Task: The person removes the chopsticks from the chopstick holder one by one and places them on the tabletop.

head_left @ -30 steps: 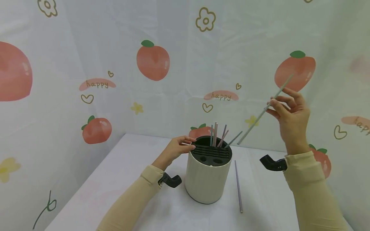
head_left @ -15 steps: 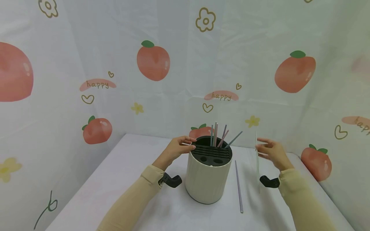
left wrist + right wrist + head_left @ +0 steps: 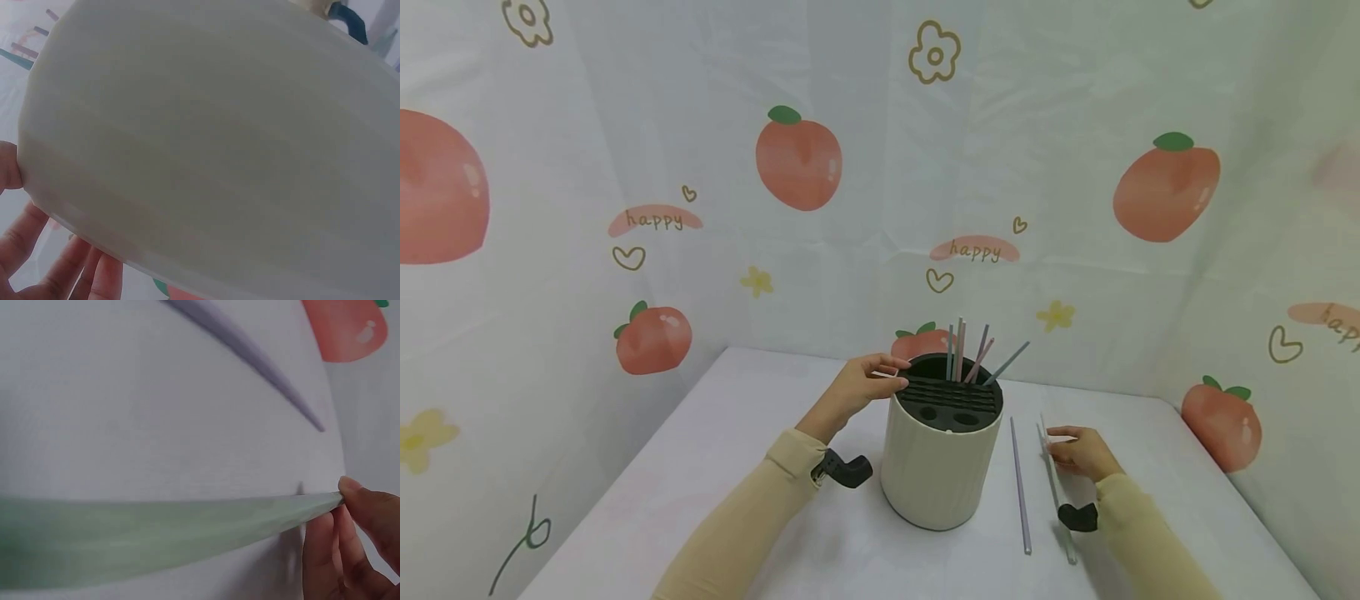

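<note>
A round off-white knife and utensil holder (image 3: 936, 475) with a black slotted top stands on the table. My left hand (image 3: 853, 390) holds its left rim, with thumb and fingers along the edge in the left wrist view. Several coloured chopsticks (image 3: 960, 350) lean in the holder's rear opening. To the right, my right hand (image 3: 1084, 452) pinches a pale green chopstick (image 3: 156, 540) near its far end, between thumb and fingers. The chopstick is low over the table, its near end at or close to the surface; contact is unclear. A purple chopstick (image 3: 1021, 492) lies between holder and hand.
The white-covered table (image 3: 715, 500) meets a patterned cloth backdrop (image 3: 850, 275) at the back and on both sides. A black wrist camera (image 3: 1077, 517) on the right arm covers part of the green chopstick.
My right hand has come down from the air at the right with the green chopstick, bringing it low beside the purple one. The left hand and holder have stayed in place.
</note>
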`<state>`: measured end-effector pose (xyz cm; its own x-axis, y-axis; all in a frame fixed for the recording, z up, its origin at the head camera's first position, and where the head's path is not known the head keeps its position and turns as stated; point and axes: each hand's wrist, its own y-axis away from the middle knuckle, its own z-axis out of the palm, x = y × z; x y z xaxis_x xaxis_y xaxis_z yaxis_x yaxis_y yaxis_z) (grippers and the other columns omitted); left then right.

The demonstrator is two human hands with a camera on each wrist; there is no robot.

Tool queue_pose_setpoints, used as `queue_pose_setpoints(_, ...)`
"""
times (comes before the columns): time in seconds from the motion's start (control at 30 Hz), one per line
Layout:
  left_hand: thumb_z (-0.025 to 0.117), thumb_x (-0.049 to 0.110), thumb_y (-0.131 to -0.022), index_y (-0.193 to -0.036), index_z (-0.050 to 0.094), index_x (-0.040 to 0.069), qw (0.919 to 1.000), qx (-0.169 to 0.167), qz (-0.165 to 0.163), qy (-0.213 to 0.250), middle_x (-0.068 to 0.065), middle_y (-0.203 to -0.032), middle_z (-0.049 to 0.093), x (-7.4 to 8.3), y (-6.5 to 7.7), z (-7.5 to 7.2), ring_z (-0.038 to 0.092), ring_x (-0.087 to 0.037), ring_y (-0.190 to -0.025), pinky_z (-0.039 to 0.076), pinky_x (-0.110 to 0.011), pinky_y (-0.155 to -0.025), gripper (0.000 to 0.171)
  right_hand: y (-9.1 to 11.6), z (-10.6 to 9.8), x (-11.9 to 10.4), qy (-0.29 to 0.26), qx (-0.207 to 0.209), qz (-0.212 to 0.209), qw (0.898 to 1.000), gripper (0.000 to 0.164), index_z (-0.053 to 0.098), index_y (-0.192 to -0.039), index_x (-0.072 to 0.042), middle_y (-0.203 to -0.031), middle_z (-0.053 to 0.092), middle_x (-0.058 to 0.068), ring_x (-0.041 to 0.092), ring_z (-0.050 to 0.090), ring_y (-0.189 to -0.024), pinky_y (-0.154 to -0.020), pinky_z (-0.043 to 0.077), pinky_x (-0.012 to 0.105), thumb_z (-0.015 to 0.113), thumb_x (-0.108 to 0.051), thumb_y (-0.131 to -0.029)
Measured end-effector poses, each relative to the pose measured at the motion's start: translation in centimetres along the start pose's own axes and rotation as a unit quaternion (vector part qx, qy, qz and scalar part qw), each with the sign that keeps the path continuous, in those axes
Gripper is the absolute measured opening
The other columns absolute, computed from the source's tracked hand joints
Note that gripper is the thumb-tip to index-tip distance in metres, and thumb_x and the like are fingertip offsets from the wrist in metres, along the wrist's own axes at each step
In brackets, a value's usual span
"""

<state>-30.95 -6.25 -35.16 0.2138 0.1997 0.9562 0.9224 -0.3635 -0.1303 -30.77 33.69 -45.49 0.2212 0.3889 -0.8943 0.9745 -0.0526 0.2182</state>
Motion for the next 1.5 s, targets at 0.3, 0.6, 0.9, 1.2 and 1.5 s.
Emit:
queue_pose_setpoints(0.3, 0.070, 0.021, -0.090, -0.121, 0.066, 0.011, 1.0000, 0.003, -0.005, -0.005, -0.012, -0.126, 0.057, 0.0, -0.1, 0.0, 0.058, -0.026, -0.112, 0.052, -0.041, -0.092, 0.033, -0.7, 0.6, 1.1, 0.037, 0.026, -0.007, 0.999, 0.049, 0.051, -0.124, 0.017, -0.082, 0.063, 0.007, 0.009, 0.060, -0.067, -0.060, 0.056, 0.023, 0.071, 0.000, -0.083)
queue_pose_setpoints(0.6, 0.070, 0.022, -0.089, -0.120, 0.066, 0.010, 1.0000, 0.003, -0.004, -0.009, -0.013, -0.126, 0.056, 0.0, -0.1, 0.0, 0.058, -0.026, -0.111, 0.052, -0.040, -0.092, 0.033, -0.9, 1.0, 0.7, 0.065, 0.036, 0.018, 0.997, 0.048, 0.054, -0.121, 0.013, -0.077, 0.059, 0.006, 0.010, 0.056, -0.063, -0.058, 0.055, 0.022, 0.075, -0.003, -0.081)
queue_pose_setpoints(0.9, 0.071, 0.022, -0.089, -0.121, 0.066, 0.012, 0.9999, 0.003, -0.009, -0.006, -0.013, -0.128, 0.055, 0.1, -0.1, 0.0, 0.057, -0.026, -0.112, 0.051, -0.041, -0.093, 0.033, -1.0, 1.0, 0.7, 0.067, 0.035, 0.021, 0.997, 0.049, 0.053, -0.122, 0.013, -0.075, 0.059, 0.004, 0.009, 0.056, -0.062, -0.059, 0.055, 0.021, 0.075, -0.003, -0.081)
queue_pose_setpoints(1.2, 0.070, 0.022, -0.089, -0.121, 0.066, 0.012, 0.9999, 0.006, -0.012, -0.005, -0.013, -0.127, 0.055, 0.1, 0.0, 0.0, 0.057, -0.026, -0.111, 0.051, -0.043, -0.094, 0.033, -0.8, 0.8, 0.6, 0.063, 0.024, 0.012, 0.998, 0.050, 0.052, -0.122, 0.014, -0.081, 0.063, 0.007, 0.009, 0.060, -0.064, -0.061, 0.055, 0.023, 0.075, -0.006, -0.082)
queue_pose_setpoints(1.5, 0.070, 0.022, -0.089, -0.121, 0.066, 0.012, 1.0000, 0.005, -0.007, -0.005, -0.013, -0.127, 0.056, 0.1, 0.0, 0.0, 0.058, -0.025, -0.111, 0.052, -0.040, -0.092, 0.034, 1.1, -1.5, -4.5, -0.040, -0.025, -0.102, 0.994, 0.052, 0.043, -0.135, 0.010, -0.101, 0.066, 0.002, 0.009, 0.066, -0.087, -0.080, 0.058, 0.029, 0.064, -0.014, -0.094)
